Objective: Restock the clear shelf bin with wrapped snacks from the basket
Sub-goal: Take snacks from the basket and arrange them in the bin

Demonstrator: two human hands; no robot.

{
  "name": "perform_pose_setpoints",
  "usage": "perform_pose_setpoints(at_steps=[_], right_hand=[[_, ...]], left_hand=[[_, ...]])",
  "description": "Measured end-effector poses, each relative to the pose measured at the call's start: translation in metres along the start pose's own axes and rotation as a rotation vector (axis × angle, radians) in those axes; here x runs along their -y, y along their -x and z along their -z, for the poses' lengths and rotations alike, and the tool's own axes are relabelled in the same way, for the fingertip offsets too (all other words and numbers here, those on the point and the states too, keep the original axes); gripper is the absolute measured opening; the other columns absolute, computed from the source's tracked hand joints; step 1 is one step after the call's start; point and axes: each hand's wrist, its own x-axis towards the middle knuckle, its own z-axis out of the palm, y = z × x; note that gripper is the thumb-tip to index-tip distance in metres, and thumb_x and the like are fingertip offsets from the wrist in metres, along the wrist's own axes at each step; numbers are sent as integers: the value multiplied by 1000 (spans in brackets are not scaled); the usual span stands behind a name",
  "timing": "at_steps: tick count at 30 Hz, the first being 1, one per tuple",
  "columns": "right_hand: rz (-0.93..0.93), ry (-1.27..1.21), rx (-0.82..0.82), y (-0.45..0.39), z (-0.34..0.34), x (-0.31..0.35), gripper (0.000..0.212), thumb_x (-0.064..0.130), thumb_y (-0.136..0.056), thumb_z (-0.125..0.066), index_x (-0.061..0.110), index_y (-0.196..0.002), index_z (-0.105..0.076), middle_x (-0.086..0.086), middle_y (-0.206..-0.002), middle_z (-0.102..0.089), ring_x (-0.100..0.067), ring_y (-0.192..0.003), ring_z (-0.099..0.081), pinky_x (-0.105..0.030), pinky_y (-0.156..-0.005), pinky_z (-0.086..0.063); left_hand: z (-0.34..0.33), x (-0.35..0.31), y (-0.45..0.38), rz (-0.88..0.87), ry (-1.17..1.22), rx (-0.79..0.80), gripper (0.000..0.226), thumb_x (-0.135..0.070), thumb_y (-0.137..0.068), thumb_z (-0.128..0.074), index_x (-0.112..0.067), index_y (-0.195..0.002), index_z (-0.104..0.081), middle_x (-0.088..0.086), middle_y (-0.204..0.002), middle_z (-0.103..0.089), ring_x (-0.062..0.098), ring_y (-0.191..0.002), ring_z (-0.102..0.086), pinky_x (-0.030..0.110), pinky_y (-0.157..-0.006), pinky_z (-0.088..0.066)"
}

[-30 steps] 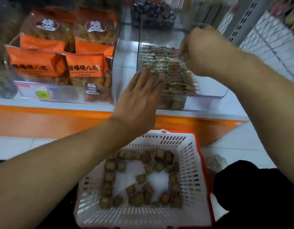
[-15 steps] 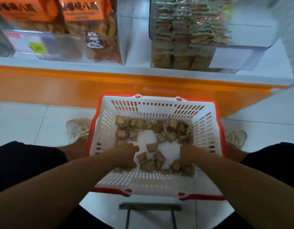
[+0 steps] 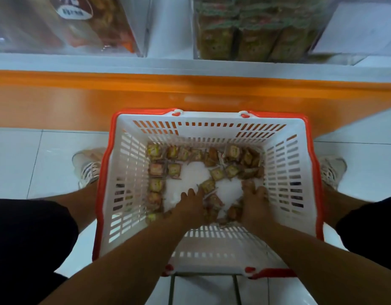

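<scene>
Both my hands are down inside the white basket [image 3: 133, 172] with the red rim, which sits on the pale tiled floor [image 3: 25, 164] between my feet. My left hand [image 3: 190, 208] lies flat-ish on the basket bottom with fingers stretched forward, the fingertips touching a small wrapped snack [image 3: 208, 186] near the middle; it grips nothing that I can see. My right hand [image 3: 255, 205] rests near the right wall, fingers curled down over a cluster of wrapped snacks, but I cannot tell whether it actually grips any of them.

The wrapped snacks [image 3: 174, 170] are small square packets, brownish with yellow and red print, lying loose along the far side, the left side and the near side of the basket bottom, with a bare white patch in the middle.

Above the basket runs the orange shelf front [image 3: 80, 95]. On the shelf, up and to the right, stands the clear shelf bin [image 3: 335, 40], holding rows of stacked snack packets against its front wall. To its left, a second clear bin [image 3: 137, 29] holds large bagged snacks.
</scene>
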Motion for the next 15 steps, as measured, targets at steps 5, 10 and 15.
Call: perform_pose_setpoints(at_steps=[5, 10, 15], right_hand=[[60, 53, 87, -8, -8, 9, 69, 26, -84, -74, 29, -143, -38, -9, -153, -15, -35, -124, -40, -42, -101, -48], [104, -19, 48, -15, -5, 14, 64, 22, -77, -79, 25, -134, -49, -9, -144, -31, -34, -122, -47, -42, -97, -49], [164, -42, 55, -25, 1, 25, 47, 19, -79, -77, 14, -119, -51, -13, -130, -33, -30, -105, -51, -34, -85, -50]], left_hand=[[-7, 6, -9, -31, -43, 23, 66, -49, -83, -77, -15, -134, -51, 16, -130, -44, 36, -118, -48, 46, -96, -50], [-8, 10, -14, -60, 115, 74, 42, -44, -85, -74, -14, -113, -61, 11, -117, -67, 30, -102, -65, 31, -75, -46], [-3, 13, -13, 10, 342, 6, 32, -50, -87, -70, -25, -95, -51, 5, -100, -66, 16, -81, -56, 29, -70, -43]])
